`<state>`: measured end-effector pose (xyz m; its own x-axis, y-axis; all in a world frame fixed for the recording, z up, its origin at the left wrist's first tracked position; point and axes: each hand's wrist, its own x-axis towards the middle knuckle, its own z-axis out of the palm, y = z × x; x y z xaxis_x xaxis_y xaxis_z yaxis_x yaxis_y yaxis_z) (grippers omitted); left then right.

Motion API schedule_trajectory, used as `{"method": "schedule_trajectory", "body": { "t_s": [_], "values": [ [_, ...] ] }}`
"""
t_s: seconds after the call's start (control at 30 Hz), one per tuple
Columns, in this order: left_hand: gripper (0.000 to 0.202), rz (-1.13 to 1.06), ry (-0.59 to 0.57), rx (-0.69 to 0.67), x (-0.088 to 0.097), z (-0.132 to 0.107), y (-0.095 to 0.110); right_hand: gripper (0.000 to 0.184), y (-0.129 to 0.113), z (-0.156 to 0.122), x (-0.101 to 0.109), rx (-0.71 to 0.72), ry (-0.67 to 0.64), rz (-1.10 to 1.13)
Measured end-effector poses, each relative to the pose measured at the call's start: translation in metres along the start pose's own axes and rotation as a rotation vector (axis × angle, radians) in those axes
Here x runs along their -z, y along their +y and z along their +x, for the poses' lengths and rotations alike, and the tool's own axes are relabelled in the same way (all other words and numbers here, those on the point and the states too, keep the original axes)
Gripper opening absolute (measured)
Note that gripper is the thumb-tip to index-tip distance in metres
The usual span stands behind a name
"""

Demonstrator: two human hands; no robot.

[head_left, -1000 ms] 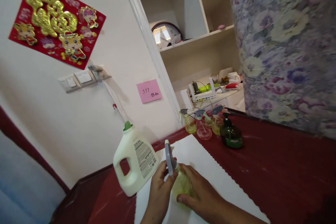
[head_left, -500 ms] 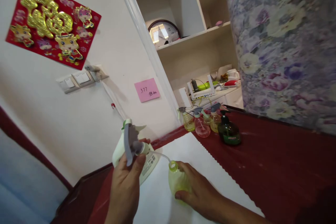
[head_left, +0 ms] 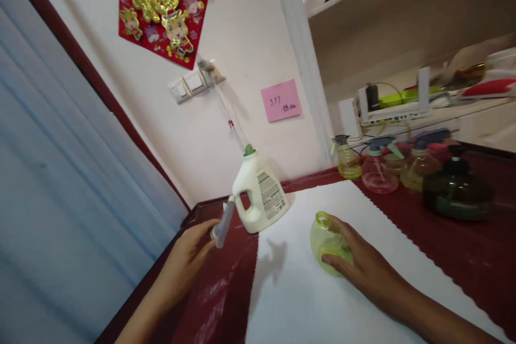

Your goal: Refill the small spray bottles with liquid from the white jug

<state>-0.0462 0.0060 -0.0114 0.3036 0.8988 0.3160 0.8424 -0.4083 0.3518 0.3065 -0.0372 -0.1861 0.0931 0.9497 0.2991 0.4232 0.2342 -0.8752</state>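
My left hand (head_left: pixel 197 244) pinches a grey spray head (head_left: pixel 224 224) above the red tabletop, at the left of the white mat. My right hand (head_left: pixel 355 252) is wrapped round the side of a yellow-green translucent bottle (head_left: pixel 331 244), which stands upright on the mat with its round neck uncovered. Pale liquid shows low inside it. Behind and between the hands, a large cream jug (head_left: pixel 264 193) with a handle and a printed label stands near the wall; something green (head_left: pixel 249 149) shows at its mouth. Neither hand touches the jug.
Several spray bottles, among them a pink one (head_left: pixel 379 172), stand at the back right beside a dark green pump bottle (head_left: pixel 457 188). A white router (head_left: pixel 397 113) sits on the shelf behind. Blue curtain (head_left: pixel 60 172) hangs at the left. The white mat (head_left: pixel 294 290) covers the middle.
My left hand has moved left and away from the bottle, taking the spray head with it; the tube is out of the bottle's neck. The view has swung right and leans closer.
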Motion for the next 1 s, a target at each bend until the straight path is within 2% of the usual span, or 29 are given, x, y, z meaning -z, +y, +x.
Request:
{"method": "schedule_trajectory", "body": {
  "t_s": [0.1, 0.23, 0.33, 0.5, 0.63, 0.7, 0.8, 0.9, 1.0],
  "values": [
    [0.037, 0.201, -0.191, 0.012, -0.01, -0.006, -0.039, 0.075, 0.002, -0.001, -0.001, -0.003, -0.005, -0.005],
    [0.032, 0.365, -0.277, 0.084, -0.033, -0.01, -0.073, 0.074, 0.003, -0.002, -0.002, -0.041, 0.003, -0.023],
    [0.034, 0.441, -0.338, 0.104, -0.048, -0.01, -0.087, 0.073, 0.006, -0.003, -0.003, -0.047, 0.004, -0.009],
    [0.037, 0.453, -0.385, 0.097, -0.061, -0.007, -0.093, 0.073, 0.007, -0.006, -0.006, -0.039, 0.036, 0.004],
    [0.037, 0.385, -0.355, 0.101, -0.067, -0.01, -0.097, 0.074, -0.002, -0.009, -0.01, 0.002, 0.061, 0.017],
    [0.045, 0.331, -0.318, 0.107, -0.066, -0.012, -0.101, 0.075, -0.008, -0.006, -0.008, -0.018, 0.073, 0.048],
    [0.059, 0.228, -0.242, 0.093, -0.059, -0.015, -0.105, 0.081, -0.021, 0.004, 0.002, -0.09, 0.128, 0.08],
    [0.054, 0.107, -0.154, 0.055, -0.046, -0.01, -0.103, 0.082, -0.034, 0.02, 0.013, -0.074, 0.22, 0.051],
    [0.05, -0.019, -0.08, 0.029, -0.041, 0.005, -0.092, 0.079, -0.039, 0.037, 0.013, -0.009, 0.252, -0.014]
  ]
}}
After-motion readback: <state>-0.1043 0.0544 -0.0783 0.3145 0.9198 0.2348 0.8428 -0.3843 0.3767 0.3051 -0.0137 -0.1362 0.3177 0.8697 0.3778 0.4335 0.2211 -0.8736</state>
